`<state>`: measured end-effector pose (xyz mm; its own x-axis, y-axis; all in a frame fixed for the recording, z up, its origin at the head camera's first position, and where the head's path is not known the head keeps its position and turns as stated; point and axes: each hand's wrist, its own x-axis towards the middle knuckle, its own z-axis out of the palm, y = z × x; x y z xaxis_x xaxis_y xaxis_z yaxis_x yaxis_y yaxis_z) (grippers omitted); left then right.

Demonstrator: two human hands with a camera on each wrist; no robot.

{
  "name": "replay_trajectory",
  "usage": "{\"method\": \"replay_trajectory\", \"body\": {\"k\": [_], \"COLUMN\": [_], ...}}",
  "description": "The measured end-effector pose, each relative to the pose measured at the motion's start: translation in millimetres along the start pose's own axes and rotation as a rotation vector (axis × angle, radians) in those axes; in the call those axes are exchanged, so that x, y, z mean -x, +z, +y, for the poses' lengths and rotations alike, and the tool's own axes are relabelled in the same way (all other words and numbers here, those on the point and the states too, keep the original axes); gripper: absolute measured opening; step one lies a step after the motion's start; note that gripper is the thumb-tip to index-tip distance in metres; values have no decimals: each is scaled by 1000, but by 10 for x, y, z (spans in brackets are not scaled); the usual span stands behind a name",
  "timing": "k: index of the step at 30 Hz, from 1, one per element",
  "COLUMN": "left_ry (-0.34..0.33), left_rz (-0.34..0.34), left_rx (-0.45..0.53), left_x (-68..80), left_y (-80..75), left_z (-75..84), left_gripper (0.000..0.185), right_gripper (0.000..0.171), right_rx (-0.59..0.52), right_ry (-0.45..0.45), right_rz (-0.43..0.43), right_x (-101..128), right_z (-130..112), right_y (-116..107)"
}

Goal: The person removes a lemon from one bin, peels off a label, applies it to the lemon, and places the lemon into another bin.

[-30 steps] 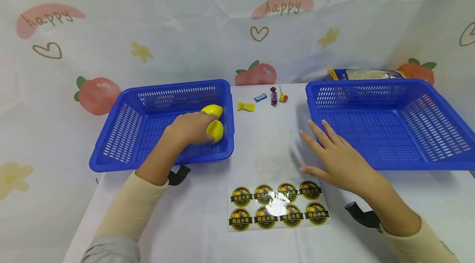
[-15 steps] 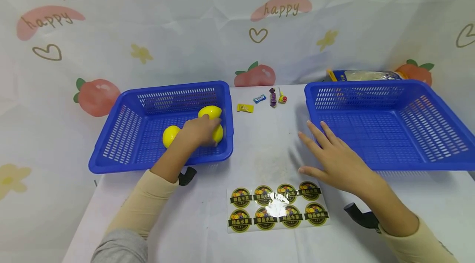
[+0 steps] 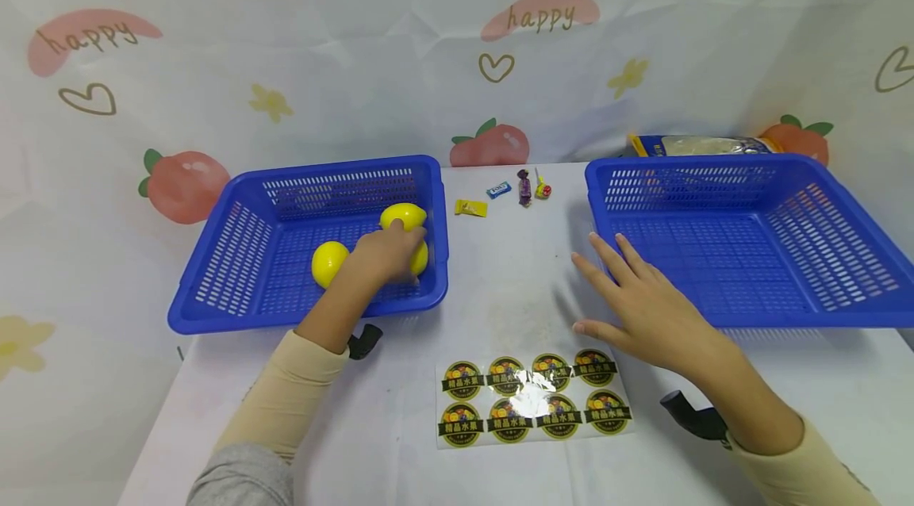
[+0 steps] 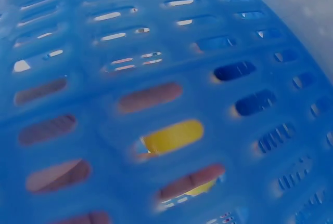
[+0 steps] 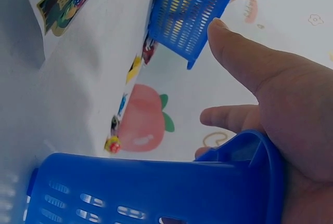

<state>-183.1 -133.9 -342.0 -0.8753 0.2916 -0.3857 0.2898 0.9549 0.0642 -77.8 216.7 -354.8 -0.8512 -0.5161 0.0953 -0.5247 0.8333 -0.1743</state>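
In the head view, my left hand (image 3: 385,254) is inside the left blue basket (image 3: 246,321). Its finger and thumb are around a yellow lemon (image 3: 421,258) by the right wall, which it partly covers. A second lemon (image 3: 403,215) lies just behind that one, and a third lemon (image 3: 330,263) sits left of my wrist. Through the basket slots, the left wrist view shows bits of fingers and yellow lemon (image 4: 174,136). My right hand (image 3: 657,312), fingers spread and holding nothing, is at the left front of the right blue basket (image 3: 714,252); the right wrist view shows its thumb (image 5: 242,55) extended.
A sheet of round fruit stickers (image 3: 535,399) lies at the front centre. Behind are a yellow wrapped candy (image 3: 471,208), a blue candy (image 3: 499,189), a purple candy (image 3: 524,187) and a lollipop (image 3: 543,189). A packaged bag (image 3: 707,144) sits behind the right basket.
My left hand has turned and shifted slightly, its forearm moving right, uncovering the third lemon at left. My right hand stays almost in place.
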Motion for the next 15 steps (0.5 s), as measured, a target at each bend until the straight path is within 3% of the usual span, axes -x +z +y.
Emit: {"method": "replay_trajectory", "body": {"k": [9, 15], "left_ry": [-47, -27], "left_rz": [-41, 9], "left_rx": [17, -44], "left_x": [-15, 10], "left_y": [20, 14], "left_z": [-14, -8], "left_gripper": [86, 83], "right_gripper": [87, 88], "right_rx": [6, 2], "right_ry": [1, 0], "right_rz": [-6, -9], "right_x": [6, 11], "right_z": [0, 3], "right_y": [2, 7]}}
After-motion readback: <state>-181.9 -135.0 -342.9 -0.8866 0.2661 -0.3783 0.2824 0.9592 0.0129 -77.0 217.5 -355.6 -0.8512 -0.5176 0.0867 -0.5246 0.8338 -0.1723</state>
